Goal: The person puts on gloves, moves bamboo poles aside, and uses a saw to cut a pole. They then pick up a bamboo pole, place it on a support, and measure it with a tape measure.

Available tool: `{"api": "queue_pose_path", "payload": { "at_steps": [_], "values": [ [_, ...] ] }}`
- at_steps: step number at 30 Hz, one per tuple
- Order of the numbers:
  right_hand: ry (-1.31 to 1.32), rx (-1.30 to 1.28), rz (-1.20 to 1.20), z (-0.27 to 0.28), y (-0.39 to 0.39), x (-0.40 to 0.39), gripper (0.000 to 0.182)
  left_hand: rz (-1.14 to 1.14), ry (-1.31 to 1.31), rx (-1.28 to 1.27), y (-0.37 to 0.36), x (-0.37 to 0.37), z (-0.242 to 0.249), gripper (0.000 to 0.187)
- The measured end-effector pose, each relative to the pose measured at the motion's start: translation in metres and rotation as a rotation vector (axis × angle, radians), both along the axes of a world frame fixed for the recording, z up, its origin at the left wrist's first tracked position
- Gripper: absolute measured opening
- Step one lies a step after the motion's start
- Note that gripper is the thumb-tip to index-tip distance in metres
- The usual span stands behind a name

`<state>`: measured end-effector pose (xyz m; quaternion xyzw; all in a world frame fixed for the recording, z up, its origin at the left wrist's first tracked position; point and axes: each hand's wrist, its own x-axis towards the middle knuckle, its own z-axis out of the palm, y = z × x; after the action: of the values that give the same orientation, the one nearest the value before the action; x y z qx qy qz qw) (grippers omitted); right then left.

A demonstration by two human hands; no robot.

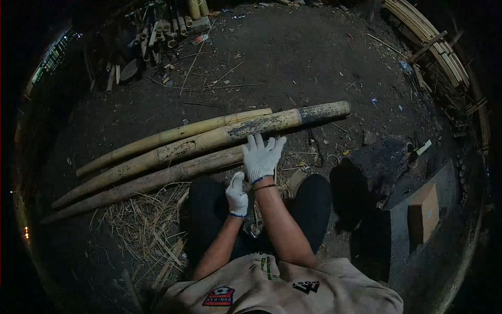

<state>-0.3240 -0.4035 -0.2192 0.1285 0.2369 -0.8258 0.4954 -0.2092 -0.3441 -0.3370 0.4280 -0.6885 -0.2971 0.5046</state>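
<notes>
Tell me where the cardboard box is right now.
In the head view, the cardboard box is at the person's right, on the grey surface, out past the right knee.

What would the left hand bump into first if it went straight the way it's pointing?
Probably the nearest bamboo pole, just past the left hand's fingertips, unless the hand is high enough to pass over it.

Roomy beyond the bamboo poles (209,138), cluttered close in.
A hand could sweep across the far dirt floor (303,57); nearer, straw (144,220) crowds the left and a dark lump (387,159) bulks up on the right.
</notes>
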Motion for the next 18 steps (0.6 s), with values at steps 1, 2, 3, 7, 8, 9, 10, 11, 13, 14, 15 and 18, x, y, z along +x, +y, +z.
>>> {"api": "queue_pose_path", "payload": {
  "at_steps": [1,2,3,7,8,9,10,11,13,14,15,18],
  "values": [
    [-0.023,-0.036,-0.006,0.004,0.004,0.005,0.094,0.014,0.121,0.084,0.001,-0.002,-0.010,0.035],
    [-0.044,-0.073,-0.016,0.007,0.007,0.007,0.093,0.010,0.123,0.085,-0.004,-0.003,-0.029,0.035],
    [-0.033,-0.148,-0.010,0.006,0.011,0.009,0.091,0.086,0.059,-0.020,-0.011,-0.003,-0.055,0.026],
    [-0.020,-0.131,-0.066,0.021,0.018,0.008,0.088,-0.049,-0.143,-0.066,0.004,0.009,-0.030,0.009],
    [-0.020,-0.133,-0.072,0.020,0.019,0.004,0.088,-0.151,-0.212,-0.034,0.012,0.013,-0.011,0.012],
    [0.034,-0.176,-0.093,0.016,0.021,-0.002,0.087,-0.255,-0.277,-0.001,0.018,0.012,0.003,0.019],
    [0.088,-0.218,-0.117,0.015,0.023,-0.007,0.087,-0.265,-0.275,-0.003,0.024,0.003,0.012,0.019],
    [0.116,-0.185,-0.135,0.015,0.025,-0.012,0.084,-0.248,-0.082,-0.027,0.031,-0.012,0.019,0.022],
    [0.380,-0.191,-0.039,-0.004,0.027,-0.021,0.082,-0.319,0.081,-0.018,0.037,-0.017,0.044,0.022],
    [0.641,-0.187,0.078,-0.005,0.030,-0.023,0.080,-0.335,0.084,-0.015,0.039,-0.012,0.056,0.022],
    [0.705,0.017,0.122,-0.006,0.032,-0.027,0.068,-0.427,0.017,0.077,0.040,-0.005,0.067,0.018],
    [1.888,0.482,0.397,-0.027,0.040,-0.044,0.058,-0.497,0.137,0.403,0.048,-0.001,0.092,0.012]
  ]
}}
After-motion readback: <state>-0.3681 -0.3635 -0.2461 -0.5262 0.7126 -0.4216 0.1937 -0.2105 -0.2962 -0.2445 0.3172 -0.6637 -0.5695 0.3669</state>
